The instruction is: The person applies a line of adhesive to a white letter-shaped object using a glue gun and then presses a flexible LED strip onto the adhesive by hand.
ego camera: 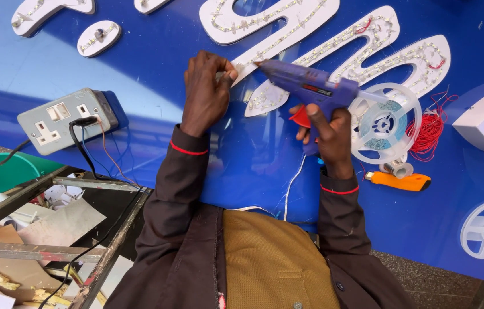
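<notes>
Here the right hand (329,133) grips a purple glue gun (311,87) with its nozzle on a white letter shape (288,71) lying on the blue table (139,68), while the left hand (206,91), fingers curled shut, presses on that letter just beside the nozzle

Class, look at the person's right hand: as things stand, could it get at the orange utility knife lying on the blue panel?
Probably not at once: the right hand is gripping the purple glue gun. The orange utility knife lies close beside that wrist, uncovered.
</notes>
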